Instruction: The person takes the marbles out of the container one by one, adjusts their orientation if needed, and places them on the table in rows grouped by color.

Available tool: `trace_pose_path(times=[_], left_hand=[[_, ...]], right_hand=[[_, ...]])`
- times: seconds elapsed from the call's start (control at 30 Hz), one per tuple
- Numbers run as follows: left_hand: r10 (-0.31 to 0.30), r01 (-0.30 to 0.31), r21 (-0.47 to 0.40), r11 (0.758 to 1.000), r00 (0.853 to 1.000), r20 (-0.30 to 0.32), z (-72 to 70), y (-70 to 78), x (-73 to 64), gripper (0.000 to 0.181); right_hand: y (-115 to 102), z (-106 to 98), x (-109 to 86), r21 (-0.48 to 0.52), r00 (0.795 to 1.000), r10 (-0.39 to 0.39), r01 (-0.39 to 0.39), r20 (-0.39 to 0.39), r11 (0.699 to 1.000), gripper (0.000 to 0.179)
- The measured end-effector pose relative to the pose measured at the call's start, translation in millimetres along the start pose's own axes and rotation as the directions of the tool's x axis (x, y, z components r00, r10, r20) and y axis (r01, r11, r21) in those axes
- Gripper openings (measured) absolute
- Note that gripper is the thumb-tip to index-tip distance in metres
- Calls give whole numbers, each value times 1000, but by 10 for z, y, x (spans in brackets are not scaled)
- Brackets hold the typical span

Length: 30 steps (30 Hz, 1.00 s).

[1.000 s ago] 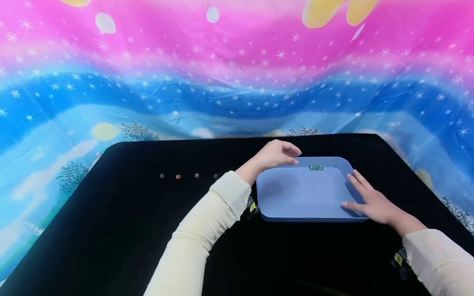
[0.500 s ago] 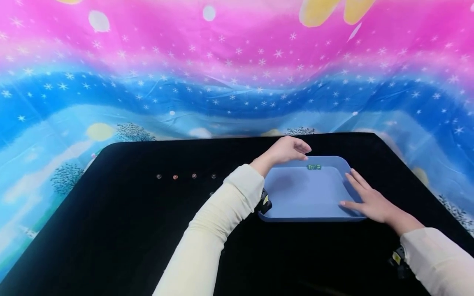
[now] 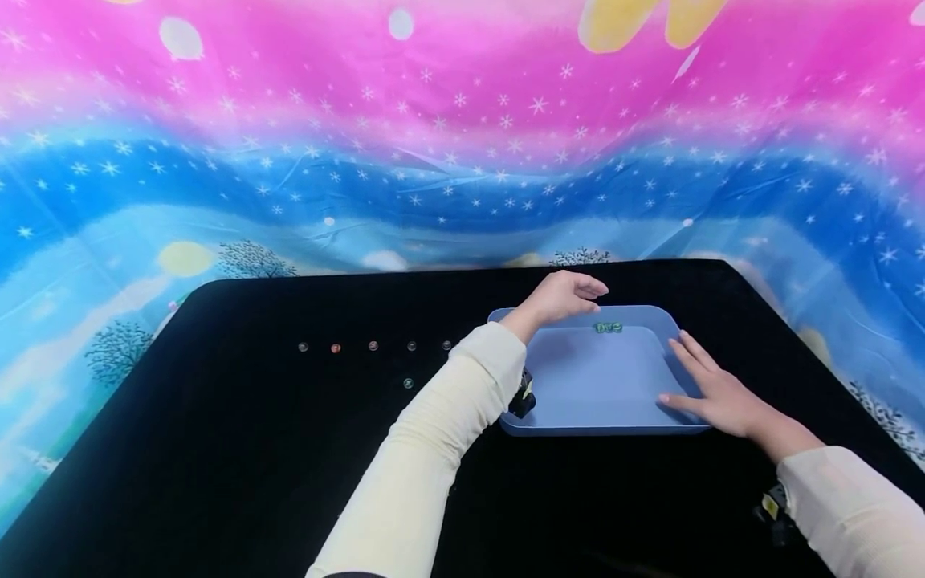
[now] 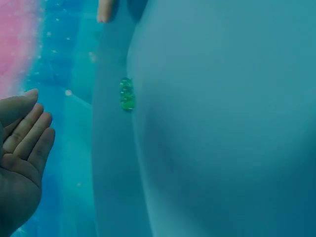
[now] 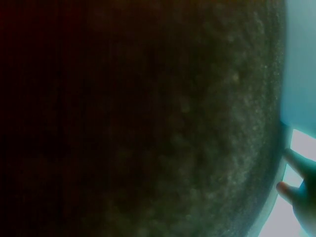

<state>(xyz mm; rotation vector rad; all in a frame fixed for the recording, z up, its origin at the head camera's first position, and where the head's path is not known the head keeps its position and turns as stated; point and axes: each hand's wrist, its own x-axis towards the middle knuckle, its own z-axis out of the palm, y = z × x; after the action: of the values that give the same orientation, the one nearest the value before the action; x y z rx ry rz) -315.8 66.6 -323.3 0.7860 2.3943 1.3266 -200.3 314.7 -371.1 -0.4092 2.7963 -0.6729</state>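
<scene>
Snowflake curtain [image 3: 405,88] behind black desk [image 3: 188,449]; toward its right edge, tray [image 3: 592,385]; left hand [image 3: 559,295] loose-fingered, empty, at its far rim; right hand [image 3: 723,395] splayed against it.

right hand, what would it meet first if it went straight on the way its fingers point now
Probably the right wall of the blue tray: the right hand is right at that edge, though touch is hard to judge.
</scene>
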Motion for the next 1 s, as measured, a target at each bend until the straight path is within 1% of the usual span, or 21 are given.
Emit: trace_pose_path(times=[0.07, 0.17, 0.27, 0.33, 0.5, 0.67, 0.87, 1.0], left_hand=[[14, -14, 25, 1000, 1000, 17, 29, -32, 22, 31], [22, -26, 88, 996, 998, 51, 74, -76, 54, 33], [28, -41, 170, 985, 997, 76, 123, -118, 91, 35], [29, -47, 204, 978, 995, 91, 158, -139, 112, 37], [4, -32, 238, 971, 993, 117, 251, -174, 157, 41], [-8, -32, 297, 954, 991, 130, 310, -203, 181, 42], [-24, -21, 307, 952, 990, 142, 366, -258, 188, 41], [-23, -27, 327, 945, 989, 148, 398, -275, 215, 42]], right_hand=[[3, -2, 2, 3, 1000, 7, -7, 4, 1000, 89], [-5, -9, 7, 10, 1000, 16, -17, 10, 1000, 89], [-21, -13, 10, 11, 1000, 21, -21, 11, 1000, 90], [-29, -13, 11, 8, 1000, 21, -21, 11, 1000, 89], [-31, -11, 12, -2, 1000, 19, -19, 9, 1000, 89], [-39, -13, 11, -10, 1000, 18, -18, -1, 1000, 89], [-46, 6, 9, -6, 1000, 26, -26, 5, 1000, 89], [-41, -2, 7, -14, 1000, 25, -25, 2, 1000, 89]])
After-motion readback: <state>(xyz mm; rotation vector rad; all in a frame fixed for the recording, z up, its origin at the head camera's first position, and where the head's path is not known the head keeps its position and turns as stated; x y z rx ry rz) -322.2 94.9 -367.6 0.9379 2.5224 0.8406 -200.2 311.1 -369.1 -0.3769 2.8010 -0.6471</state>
